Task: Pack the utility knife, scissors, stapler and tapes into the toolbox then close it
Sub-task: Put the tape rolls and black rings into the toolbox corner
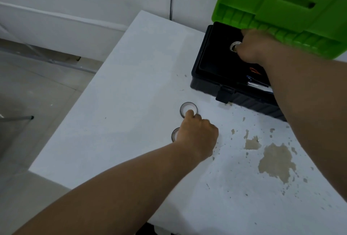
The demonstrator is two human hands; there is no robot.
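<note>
The black toolbox stands open at the back right of the white table, its green lid raised. My right hand is inside the box, fingers closed on a clear tape roll. Some tools with orange and blue parts lie in the box beside my forearm. In front of the box, my left hand rests over two clear tape rolls on the table: its fingertips touch the farther roll, and the nearer roll peeks out at its left side.
The table has chipped brown patches at the right. Its left edge drops to a grey floor, and a white wall stands behind. The box's black latch hangs at its front.
</note>
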